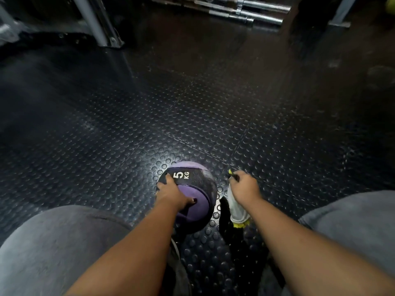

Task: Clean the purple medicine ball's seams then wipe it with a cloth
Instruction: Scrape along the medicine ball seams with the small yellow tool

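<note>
Floor (213, 107): black rubber tiles, round-studded.
Medicine ball (192, 201): purple and black, directly under the left hand (171, 194).
Barbells (245, 11): chrome, far beyond the hand.
Frame foot (111, 42): far ahead, leftward.

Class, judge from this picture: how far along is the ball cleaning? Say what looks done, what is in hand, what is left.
Done: nothing can be confirmed; the seams are too dim to judge. In hand: the left hand steadies the purple ball on the floor; the right hand grips a white cloth beside it, off the ball. Left: probably the wiping.
</note>
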### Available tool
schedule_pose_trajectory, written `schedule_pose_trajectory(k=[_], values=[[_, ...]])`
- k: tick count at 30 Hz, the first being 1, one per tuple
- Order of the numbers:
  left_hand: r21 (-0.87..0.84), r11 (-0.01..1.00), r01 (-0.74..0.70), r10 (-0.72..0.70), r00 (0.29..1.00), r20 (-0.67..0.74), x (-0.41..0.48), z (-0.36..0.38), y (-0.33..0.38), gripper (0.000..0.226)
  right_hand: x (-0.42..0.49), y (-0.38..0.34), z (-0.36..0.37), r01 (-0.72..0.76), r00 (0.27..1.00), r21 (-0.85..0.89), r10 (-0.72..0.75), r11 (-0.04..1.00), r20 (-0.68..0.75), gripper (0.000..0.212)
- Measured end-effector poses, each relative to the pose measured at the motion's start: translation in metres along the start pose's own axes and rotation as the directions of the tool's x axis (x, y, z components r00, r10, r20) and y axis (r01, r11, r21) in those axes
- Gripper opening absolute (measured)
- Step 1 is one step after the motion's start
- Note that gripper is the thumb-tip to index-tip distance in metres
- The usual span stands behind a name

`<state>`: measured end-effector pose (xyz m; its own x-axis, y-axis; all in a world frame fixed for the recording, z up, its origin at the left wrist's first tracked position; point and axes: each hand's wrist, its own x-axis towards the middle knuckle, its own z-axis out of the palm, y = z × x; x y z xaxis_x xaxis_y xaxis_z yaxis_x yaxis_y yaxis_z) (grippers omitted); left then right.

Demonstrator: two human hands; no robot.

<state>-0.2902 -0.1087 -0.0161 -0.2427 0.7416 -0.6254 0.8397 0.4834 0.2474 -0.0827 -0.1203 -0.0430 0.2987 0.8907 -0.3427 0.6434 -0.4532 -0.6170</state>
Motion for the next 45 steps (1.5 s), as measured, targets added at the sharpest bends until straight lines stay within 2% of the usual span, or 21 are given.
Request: schedule_pose_trajectory(k=[3, 7, 10, 13, 15, 18, 22, 27, 31, 34, 38, 45], values=[[-0.102, 0.993, 0.059, -0.064, 0.997, -0.041, -0.004, 0.01, -0.002, 0.132, -0.005, -0.003, 0.01, -0.01, 0.999, 0.029, 0.009, 1.0, 0.034, 0.03], [-0.357, 0.926, 0.126, -0.162, 0.984, -0.072, 0.005, 0.01, -0.01, 0.118, -0.014, -0.014, 0.034, 0.095, 0.993, -0.013, -0.094, 0.995, 0.068, 0.034], [-0.406, 0.898, 0.167, -0.213, 0.974, -0.071, 0.012, 0.01, -0.018, 0.115, -0.02, -0.022, 0.049, 0.209, 0.973, -0.023, -0.205, 0.978, 0.109, 0.036], [-0.407, 0.9, 0.159, -0.209, 0.975, -0.081, 0.013, 0.011, -0.019, 0.11, -0.025, -0.026, 0.061, 0.429, 0.894, -0.081, -0.409, 0.9, 0.184, 0.044], [-0.401, 0.905, 0.145, -0.192, 0.978, -0.08, 0.014, 0.011, -0.018, 0.107, -0.023, -0.028, 0.067, 0.506, 0.852, -0.172, -0.461, 0.845, 0.247, 0.046], [-0.401, 0.905, 0.139, -0.182, 0.981, -0.069, 0.018, 0.011, -0.019, 0.106, -0.018, -0.032, 0.071, 0.502, 0.86, -0.245, -0.447, 0.83, 0.246, 0.049], [-0.405, 0.904, 0.135, -0.177, 0.982, -0.068, 0.021, 0.008, -0.017, 0.104, -0.014, -0.034, 0.076, 0.411, 0.91, -0.262, -0.373, 0.873, 0.183, 0.052], [-0.406, 0.903, 0.138, -0.178, 0.982, -0.061, 0.018, 0.007, -0.013, 0.102, -0.009, -0.037, 0.077, 0.296, 0.955, -0.197, -0.281, 0.935, 0.1, 0.048], [-0.43, 0.892, 0.138, -0.171, 0.984, -0.04, 0.014, 0.005, -0.015, 0.102, 0.007, -0.014, 0.067, 0.129, 0.987, -0.235, -0.102, 0.963, 0.124, 0.042], [-0.425, 0.894, 0.141, -0.176, 0.983, -0.045, 0.014, 0.007, -0.017, 0.1, 0.003, 0.003, 0.066, 0.011, 0.99, -0.136, 0.008, 0.991, 0.141, 0.03], [-0.427, 0.893, 0.142, -0.171, 0.985, -0.029, 0.019, 0.004, -0.014, 0.102, 0.006, -0.016, 0.064, 0.027, 0.994, -0.085, -0.018, 0.996, 0.109, 0.021], [-0.373, 0.912, 0.169, -0.197, 0.98, -0.037, 0.021, 0.006, -0.009, 0.098, 0.005, -0.041, 0.065, 0.255, 0.956, -0.109, -0.234, 0.961, 0.177, 0.037]])
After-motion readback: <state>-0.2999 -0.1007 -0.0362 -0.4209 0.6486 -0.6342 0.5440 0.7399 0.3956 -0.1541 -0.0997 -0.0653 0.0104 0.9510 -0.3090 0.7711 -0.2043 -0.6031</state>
